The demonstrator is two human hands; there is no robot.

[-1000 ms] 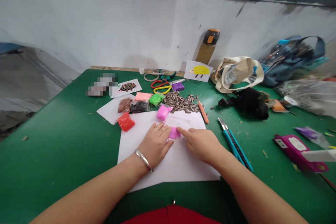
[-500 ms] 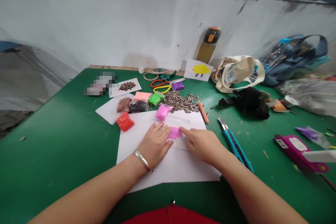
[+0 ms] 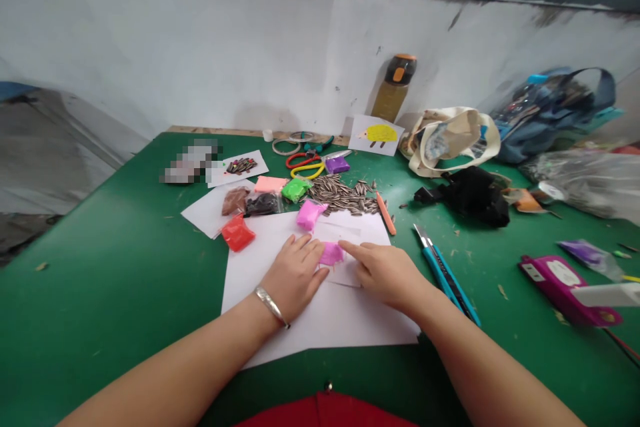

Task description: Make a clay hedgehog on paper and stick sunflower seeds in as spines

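Observation:
A flattened patch of pink modelling clay [image 3: 331, 253] lies on a small white card [image 3: 350, 275], which rests on a larger white sheet of paper [image 3: 280, 340]. My left hand [image 3: 295, 275] lies flat and open at the patch's left side, its fingertips at the clay and its wrist in a silver bangle. From the right, my right hand [image 3: 383, 270] reaches in with the index finger stretched out to the clay's upper right edge. Its other fingers are curled under, and its thumb is hidden. Just beyond the fingers sits a packet of pink clay [image 3: 311, 215].
Clay packets in red [image 3: 239, 233], green [image 3: 296, 189] and other colours lie beyond the sheet, beside a heap of striped sunflower seeds [image 3: 340, 195]. A box cutter [image 3: 445, 273], blade exposed, lies near my right forearm. Scissors [image 3: 307, 165] and a bottle [image 3: 394, 88] stand farther back.
My right index fingertip has slid slightly left along the clay's upper edge. My left hand stays in place, and the whole view has shifted a little.

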